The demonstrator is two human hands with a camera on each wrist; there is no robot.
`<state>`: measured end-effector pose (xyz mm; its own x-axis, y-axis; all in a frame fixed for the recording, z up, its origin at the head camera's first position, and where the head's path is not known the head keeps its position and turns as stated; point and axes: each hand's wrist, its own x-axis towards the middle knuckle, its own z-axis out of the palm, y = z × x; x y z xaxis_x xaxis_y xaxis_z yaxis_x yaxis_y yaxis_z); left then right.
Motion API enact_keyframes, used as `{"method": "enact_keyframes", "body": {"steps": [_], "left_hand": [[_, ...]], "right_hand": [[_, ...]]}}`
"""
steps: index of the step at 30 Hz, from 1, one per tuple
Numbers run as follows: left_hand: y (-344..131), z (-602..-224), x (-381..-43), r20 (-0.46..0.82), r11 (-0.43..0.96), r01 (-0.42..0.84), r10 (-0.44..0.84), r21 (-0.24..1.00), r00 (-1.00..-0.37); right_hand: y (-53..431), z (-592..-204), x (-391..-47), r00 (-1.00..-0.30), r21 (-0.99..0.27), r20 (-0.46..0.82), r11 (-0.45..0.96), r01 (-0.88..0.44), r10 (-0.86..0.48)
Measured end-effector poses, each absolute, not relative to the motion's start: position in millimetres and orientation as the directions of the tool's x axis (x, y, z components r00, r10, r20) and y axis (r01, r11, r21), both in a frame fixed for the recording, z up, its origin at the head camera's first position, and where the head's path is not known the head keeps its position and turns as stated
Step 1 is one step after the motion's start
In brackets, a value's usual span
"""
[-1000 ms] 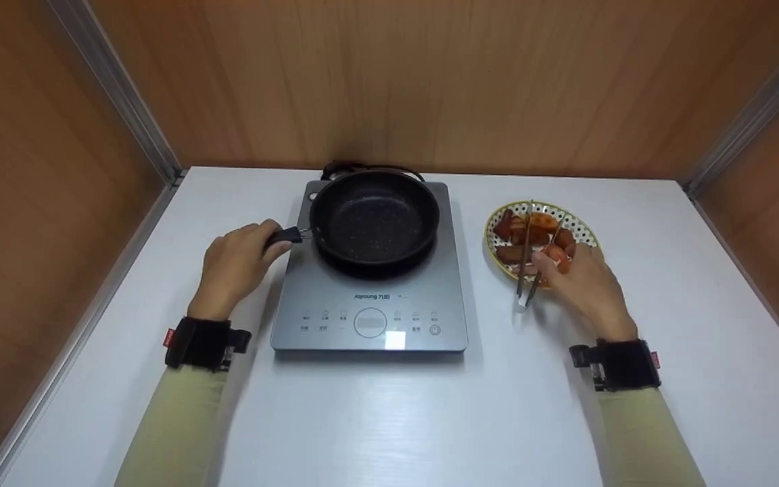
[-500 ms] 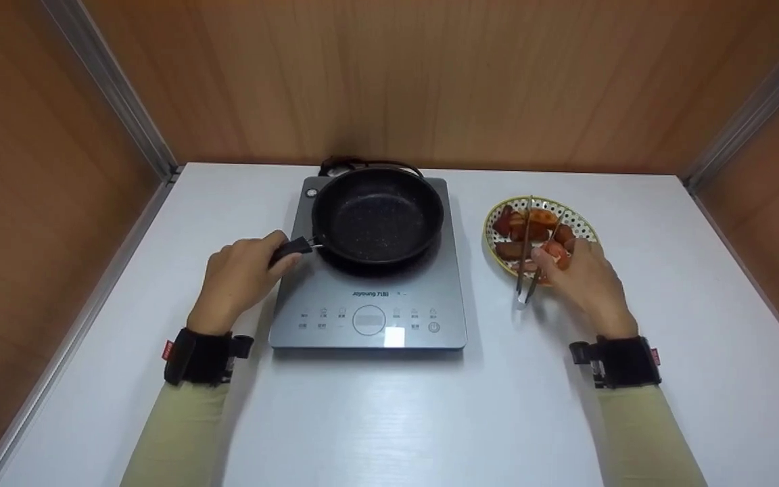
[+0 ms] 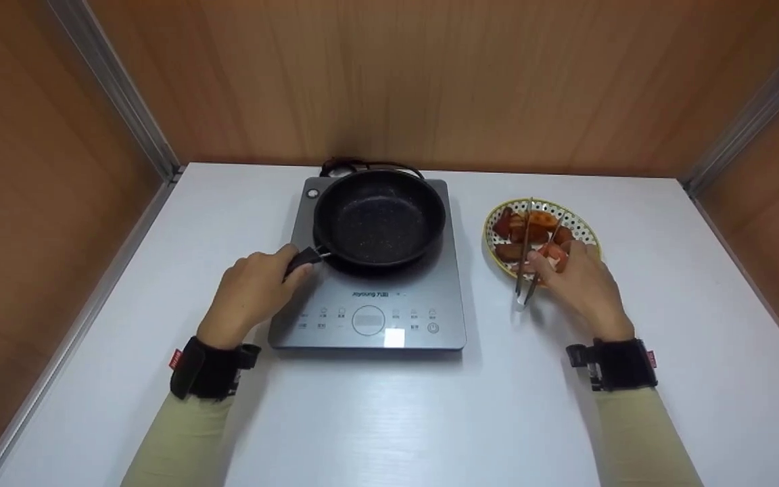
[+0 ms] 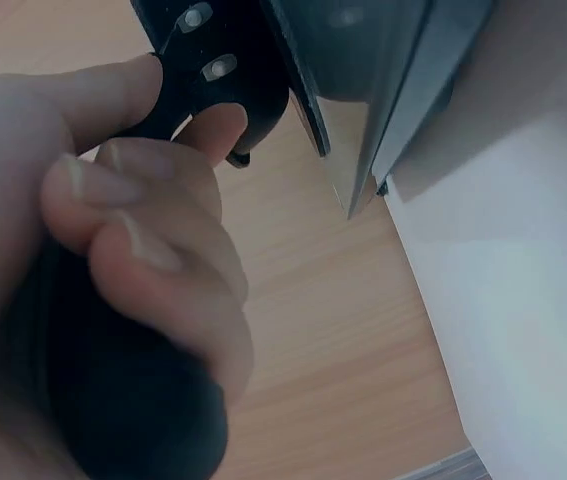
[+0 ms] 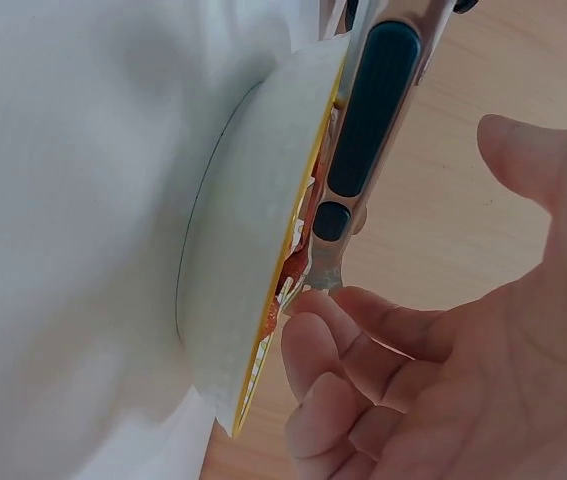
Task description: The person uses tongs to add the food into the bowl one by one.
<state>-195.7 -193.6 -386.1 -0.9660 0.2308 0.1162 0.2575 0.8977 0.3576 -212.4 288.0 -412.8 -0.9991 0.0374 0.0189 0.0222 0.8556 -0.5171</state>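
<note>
My left hand (image 3: 254,291) grips the black handle (image 3: 303,260) of a dark frying pan (image 3: 379,220), fingers curled round it in the left wrist view. The pan's bowl holds nothing and sits over the induction cooker (image 3: 369,304). Food tongs (image 3: 523,257) lie spread across a dotted, yellow-rimmed plate (image 3: 589,233), their joined end toward me past the rim. My right hand (image 3: 585,284) is over the plate's near right side beside the tongs. In the right wrist view its thumb stands well apart and its loosely bent fingertips (image 5: 308,340) are right at the tongs' tip and rim.
Several brown and reddish food pieces (image 3: 511,252) lie on the plate, partly covered by the tongs and right hand. A black cable (image 3: 389,166) runs behind the cooker. Wooden panels (image 3: 389,81) enclose the white table (image 3: 376,419) at the back and sides.
My left hand has moved toward me and to the right, swinging the pan's handle toward the front; the pan has shifted slightly right. The right hand and tongs have barely moved.
</note>
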Motion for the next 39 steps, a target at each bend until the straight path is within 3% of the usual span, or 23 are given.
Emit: {"method": "enact_keyframes", "body": {"steps": [20,31,39], "left_hand": [[-170.8,-385.5,-178.8,0.101,0.908,0.219,0.195,0.357,-0.976],[-172.8,-386.8,-177.7,0.129,0.906,0.239,0.206,0.351,-0.97],[-172.7,-385.5,-177.8,0.113,0.907,0.236,0.209,0.35,-0.971]], "right_hand": [[263.9,-432.8,-213.0,-0.986,-0.444,0.152,0.896,-0.014,0.061],[288.9,-419.2,-215.7,-0.998,-0.517,0.015,0.855,0.049,0.066],[314.3,-409.5,-212.5,-0.993,-0.488,-0.048,0.865,0.116,0.106]]}}
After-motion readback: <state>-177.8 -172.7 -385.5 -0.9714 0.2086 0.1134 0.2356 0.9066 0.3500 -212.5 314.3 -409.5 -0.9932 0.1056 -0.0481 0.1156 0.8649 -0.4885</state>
